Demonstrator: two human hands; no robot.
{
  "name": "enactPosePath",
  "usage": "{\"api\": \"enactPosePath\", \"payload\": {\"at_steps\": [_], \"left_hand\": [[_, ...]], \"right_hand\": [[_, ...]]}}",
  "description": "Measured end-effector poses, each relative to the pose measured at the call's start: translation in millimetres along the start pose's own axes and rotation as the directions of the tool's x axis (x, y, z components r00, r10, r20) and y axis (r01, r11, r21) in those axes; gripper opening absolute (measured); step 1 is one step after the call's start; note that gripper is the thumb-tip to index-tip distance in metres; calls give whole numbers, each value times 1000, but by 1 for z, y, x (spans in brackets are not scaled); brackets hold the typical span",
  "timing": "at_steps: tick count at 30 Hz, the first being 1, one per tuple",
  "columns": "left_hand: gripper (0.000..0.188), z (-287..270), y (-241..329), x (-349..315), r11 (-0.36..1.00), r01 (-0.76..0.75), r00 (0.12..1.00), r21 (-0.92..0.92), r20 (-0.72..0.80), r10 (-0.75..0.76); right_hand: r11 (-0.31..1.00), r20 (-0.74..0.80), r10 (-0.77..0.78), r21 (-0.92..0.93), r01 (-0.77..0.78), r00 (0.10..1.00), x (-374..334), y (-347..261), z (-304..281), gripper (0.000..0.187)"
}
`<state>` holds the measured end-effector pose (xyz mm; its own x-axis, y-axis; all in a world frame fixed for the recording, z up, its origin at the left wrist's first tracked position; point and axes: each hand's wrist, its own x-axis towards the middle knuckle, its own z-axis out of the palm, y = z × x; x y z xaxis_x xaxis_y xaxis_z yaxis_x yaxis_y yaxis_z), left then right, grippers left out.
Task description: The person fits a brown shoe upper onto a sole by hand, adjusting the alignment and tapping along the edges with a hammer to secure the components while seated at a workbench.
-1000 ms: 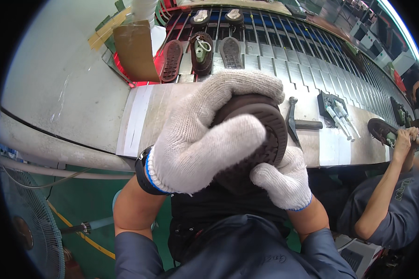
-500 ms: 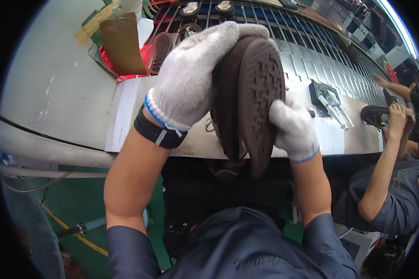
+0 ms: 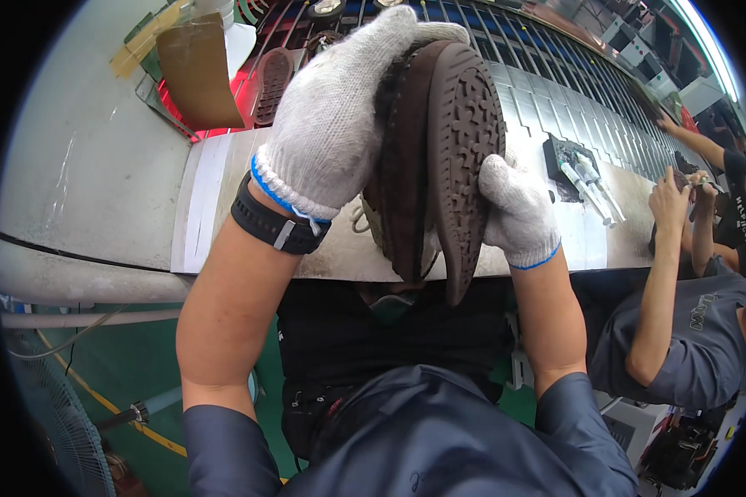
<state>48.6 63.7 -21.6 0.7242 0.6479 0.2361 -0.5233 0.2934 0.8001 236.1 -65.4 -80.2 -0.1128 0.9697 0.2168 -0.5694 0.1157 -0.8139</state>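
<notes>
A dark brown shoe (image 3: 404, 170) is held on its side over the near edge of the worktable, its toe end pointing away. Its treaded outsole (image 3: 470, 116) faces right, and at the lower end it stands apart from the upper with a gap. My left hand (image 3: 327, 124), in a white knit glove, wraps the shoe's left side and far end; some of its fingers are hidden behind it. Gloved in white too, my right hand (image 3: 518, 207) grips the outsole's right edge, thumb on the tread, other fingers hidden.
Beyond the worktable (image 3: 323, 258) runs a metal roller conveyor (image 3: 547, 108). A loose brown sole (image 3: 273, 83) lies at the far left near a brown board (image 3: 199, 74). Syringes (image 3: 588, 186) rest on a black block at right. A co-worker (image 3: 680, 331) sits further right.
Both hands and the shoe have moved slightly up in the picture, and the tread now faces me a little more. The co-worker's hands at right have shifted upward and left.
</notes>
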Motion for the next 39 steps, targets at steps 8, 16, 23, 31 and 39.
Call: {"api": "enactPosePath", "payload": {"at_steps": [8,16,23,31,39], "left_hand": [[45,21,8,-10,998,42,999,-43,30,-41],[48,25,9,-5,992,62,998,109,-41,-57],[53,10,3,-7,1000,-29,993,1,111,29],[62,20,4,-5,993,66,996,100,-64,-60],[83,-4,1,-8,743,-432,898,511,315,306]], "right_hand": [[1000,-34,-9,-6,8,999,-4,4,-7,64],[999,-66,-16,-35,14,998,-5,5,-9,57],[994,-75,-72,-82,66,995,-1,5,-6,53],[992,-125,-86,-100,73,988,1,6,-8,49],[973,-195,-57,-233,10,979,-4,-6,20,47]]}}
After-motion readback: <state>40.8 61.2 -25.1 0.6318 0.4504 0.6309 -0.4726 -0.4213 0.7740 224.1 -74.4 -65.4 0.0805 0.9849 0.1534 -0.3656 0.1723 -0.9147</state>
